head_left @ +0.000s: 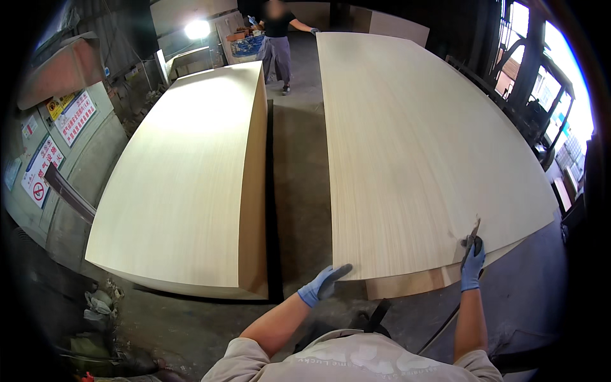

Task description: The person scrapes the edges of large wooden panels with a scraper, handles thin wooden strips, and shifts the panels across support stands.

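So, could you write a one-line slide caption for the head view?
Gloved left hand and right hand grip the near edge of a thin veneer sheet.

Veneer sheet (414, 146) lies right of the panel stack (184, 184), an aisle (296, 191) between.
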`<state>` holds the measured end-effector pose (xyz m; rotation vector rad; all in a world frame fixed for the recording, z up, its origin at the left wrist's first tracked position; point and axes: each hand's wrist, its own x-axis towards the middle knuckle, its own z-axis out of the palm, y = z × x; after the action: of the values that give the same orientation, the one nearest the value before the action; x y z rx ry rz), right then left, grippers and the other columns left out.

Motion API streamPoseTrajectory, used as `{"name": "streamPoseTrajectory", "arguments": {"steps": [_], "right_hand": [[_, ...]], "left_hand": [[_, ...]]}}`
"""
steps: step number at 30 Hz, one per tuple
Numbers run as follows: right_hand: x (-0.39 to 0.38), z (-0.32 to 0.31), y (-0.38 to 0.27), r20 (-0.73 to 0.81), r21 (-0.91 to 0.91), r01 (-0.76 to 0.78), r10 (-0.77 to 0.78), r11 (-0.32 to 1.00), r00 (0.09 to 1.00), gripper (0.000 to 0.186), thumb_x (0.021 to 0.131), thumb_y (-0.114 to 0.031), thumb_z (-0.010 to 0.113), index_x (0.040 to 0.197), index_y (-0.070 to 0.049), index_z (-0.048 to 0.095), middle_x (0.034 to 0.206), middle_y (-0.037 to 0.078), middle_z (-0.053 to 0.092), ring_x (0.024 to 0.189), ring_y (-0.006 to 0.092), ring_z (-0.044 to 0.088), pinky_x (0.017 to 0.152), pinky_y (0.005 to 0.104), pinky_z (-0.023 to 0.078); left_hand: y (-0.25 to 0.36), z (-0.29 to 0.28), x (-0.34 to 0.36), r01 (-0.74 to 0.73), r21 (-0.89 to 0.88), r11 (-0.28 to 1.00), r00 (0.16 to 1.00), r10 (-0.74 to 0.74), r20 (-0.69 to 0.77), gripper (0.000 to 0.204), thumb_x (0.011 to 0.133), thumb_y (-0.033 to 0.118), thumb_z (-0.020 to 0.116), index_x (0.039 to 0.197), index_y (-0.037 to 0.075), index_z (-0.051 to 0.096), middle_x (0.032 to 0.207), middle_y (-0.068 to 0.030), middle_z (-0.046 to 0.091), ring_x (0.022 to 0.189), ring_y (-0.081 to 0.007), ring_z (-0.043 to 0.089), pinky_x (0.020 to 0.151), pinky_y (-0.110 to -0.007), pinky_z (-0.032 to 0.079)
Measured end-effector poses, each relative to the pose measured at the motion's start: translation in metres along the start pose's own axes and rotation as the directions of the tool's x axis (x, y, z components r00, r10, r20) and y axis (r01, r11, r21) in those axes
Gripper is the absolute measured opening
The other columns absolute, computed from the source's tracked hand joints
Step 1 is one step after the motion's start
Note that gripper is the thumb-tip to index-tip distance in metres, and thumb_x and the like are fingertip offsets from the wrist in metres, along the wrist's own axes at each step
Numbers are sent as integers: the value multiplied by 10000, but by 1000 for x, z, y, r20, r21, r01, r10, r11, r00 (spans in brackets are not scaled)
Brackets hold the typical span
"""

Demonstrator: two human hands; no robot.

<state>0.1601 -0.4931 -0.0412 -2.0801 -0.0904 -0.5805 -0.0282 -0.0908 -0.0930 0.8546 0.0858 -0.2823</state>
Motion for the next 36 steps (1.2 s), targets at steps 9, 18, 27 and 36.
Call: {"name": "streamPoseTrajectory", "arguments": {"steps": [9, 18, 27, 36], "right_hand": [[36, 7, 29, -228, 136, -53, 83, 989, 970, 200, 934, -167, 516, 969, 10, 604, 819, 89, 676, 737, 161, 630, 702, 282, 472], [21, -27, 40, -140, 193, 1, 26, 981, 990, 193, 946, -174, 529, 944, 4, 606, 784, 66, 655, 699, 127, 590, 686, 269, 457], [144, -126, 156, -353, 70, -102, 120, 992, 928, 276, 926, -256, 585, 939, 14, 644, 844, 74, 678, 716, 152, 613, 665, 286, 467], [125, -120, 157, -385, 295, 39, 81, 955, 919, 260, 970, -201, 511, 1055, 31, 589, 954, 107, 653, 829, 169, 608, 775, 299, 462]], "left_hand": [[-52, 29, 26, 118, 120, 986, 988, -128, 80, 375, 883, 419, 603, 851, 53, 678, 761, -35, 666, 618, -78, 513, 573, -225, 380], [-35, 12, -72, 70, -186, 980, 958, -118, -263, 322, 923, 312, 568, 1023, 13, 634, 790, -54, 652, 735, -144, 621, 583, -246, 420], [39, -107, -231, 396, 456, 797, 683, 77, -727, 567, 885, 433, 602, 1200, -34, 541, 1096, -159, 624, 1020, -210, 582, 913, -310, 445], [69, -58, -134, 822, 358, 443, 54, 565, -823, 704, 911, 553, 419, 1315, -23, 419, 1233, -271, 541, 1156, -398, 516, 942, -441, 417]]}}
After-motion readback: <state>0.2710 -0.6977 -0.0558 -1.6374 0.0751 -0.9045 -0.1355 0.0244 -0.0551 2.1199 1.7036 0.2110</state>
